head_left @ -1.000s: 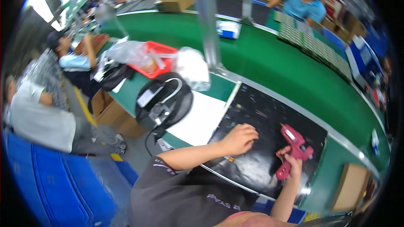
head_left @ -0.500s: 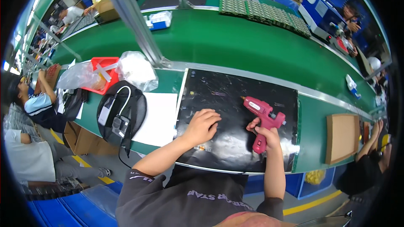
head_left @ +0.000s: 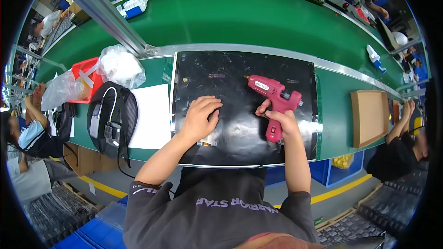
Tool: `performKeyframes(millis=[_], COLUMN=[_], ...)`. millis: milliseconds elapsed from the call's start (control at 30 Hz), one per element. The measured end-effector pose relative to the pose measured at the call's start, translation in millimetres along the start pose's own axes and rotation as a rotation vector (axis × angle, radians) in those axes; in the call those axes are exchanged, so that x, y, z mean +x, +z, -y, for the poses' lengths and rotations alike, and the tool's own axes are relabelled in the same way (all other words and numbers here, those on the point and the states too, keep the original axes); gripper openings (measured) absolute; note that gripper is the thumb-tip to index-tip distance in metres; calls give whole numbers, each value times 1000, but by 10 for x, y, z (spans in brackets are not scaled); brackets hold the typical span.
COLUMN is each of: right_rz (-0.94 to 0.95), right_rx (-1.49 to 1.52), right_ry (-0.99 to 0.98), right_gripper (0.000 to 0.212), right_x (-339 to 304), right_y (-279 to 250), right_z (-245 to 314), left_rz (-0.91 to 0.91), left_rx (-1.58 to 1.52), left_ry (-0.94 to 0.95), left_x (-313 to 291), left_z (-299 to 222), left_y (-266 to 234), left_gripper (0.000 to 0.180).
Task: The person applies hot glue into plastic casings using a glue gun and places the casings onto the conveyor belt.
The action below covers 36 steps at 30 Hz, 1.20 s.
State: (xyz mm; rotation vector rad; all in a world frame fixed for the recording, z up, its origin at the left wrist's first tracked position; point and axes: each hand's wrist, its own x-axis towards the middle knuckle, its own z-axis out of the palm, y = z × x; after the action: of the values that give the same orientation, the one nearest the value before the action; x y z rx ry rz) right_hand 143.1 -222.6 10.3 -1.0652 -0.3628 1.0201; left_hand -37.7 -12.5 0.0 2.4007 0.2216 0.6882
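A dark pink hot glue gun (head_left: 278,96) is held in my right hand (head_left: 287,121), with its nozzle pointing to the far left. My fingers wrap round its handle. My left hand (head_left: 199,117) lies on the left part of a black work mat (head_left: 240,131), palm down. Its fingers stretch out and hold nothing. Beneath the gun, the mat looks shiny and scratched. A thin cord shows at the mat's near edge.
Left of the mat lie white paper (head_left: 154,120), a black mesh bag (head_left: 128,124) with devices and a white cable, a plastic bag (head_left: 121,67) and a red bin (head_left: 94,90). A cardboard tray (head_left: 370,119) is at right. A metal post (head_left: 108,16) rises at far left.
The view has tilted down and shifted, so the bench sits higher and further left in the picture. My right hand keeps the glue gun; my left hand stays on the mat.
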Motion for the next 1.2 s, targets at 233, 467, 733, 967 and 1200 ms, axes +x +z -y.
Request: performKeyframes(millis=[233, 467, 733, 967, 1200], right_rz=[-2, -57, -63, -62, -67], right_rx=[13, -33, -25, -24, -39], right_ry=[12, 16, 20, 26, 38], right_gripper=[29, 29, 30, 29, 29], right_x=[-2, 6, 1, -12, 11], right_y=[0, 32, 24, 35, 38], right_z=[-21, -7, -24, -10, 10], left_rz=[32, 29, 31, 74, 66], left_rx=[-147, -46, 23, 60, 79], left_ry=[-71, -45, -25, -1, 31], left_x=[-22, -7, -43, -39, -7], left_z=[-12, -11, 39, -9, 26], left_y=[-16, -14, 10, 9, 36], left_gripper=[15, 13, 20, 20, 16])
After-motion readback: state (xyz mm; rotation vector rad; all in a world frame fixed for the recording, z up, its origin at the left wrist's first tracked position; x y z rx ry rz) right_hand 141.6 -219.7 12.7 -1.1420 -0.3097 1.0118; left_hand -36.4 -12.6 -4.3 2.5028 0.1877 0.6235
